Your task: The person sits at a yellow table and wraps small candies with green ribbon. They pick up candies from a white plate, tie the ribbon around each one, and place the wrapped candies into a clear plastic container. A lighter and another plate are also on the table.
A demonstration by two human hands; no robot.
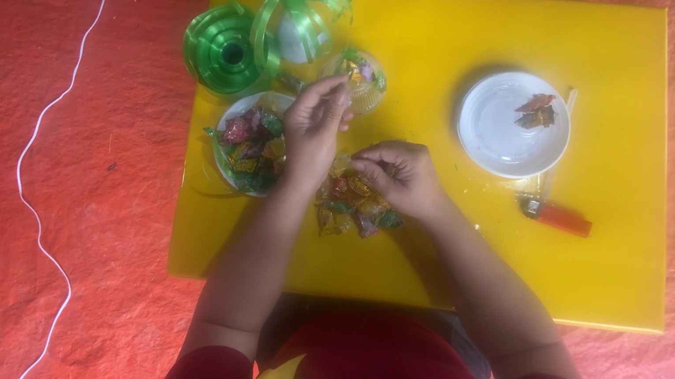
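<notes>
My left hand (314, 128) is raised over a white bowl of wrapped candies (248, 142), fingertips pinched together near a small clear bundle of candies (359, 75); what it pinches is too small to tell. My right hand (398, 174) rests on a heap of colourful wrapped candies in clear wrap (353, 205) at the middle of the yellow board (434, 257), fingers closed on the wrap's top.
A spool of green ribbon (229, 50) with loose loops (303, 2) lies at the board's far left corner. A white plate (506, 134) with candy wrappers and an orange lighter (561, 217) sit to the right. A white cord (56, 103) trails over the red cloth.
</notes>
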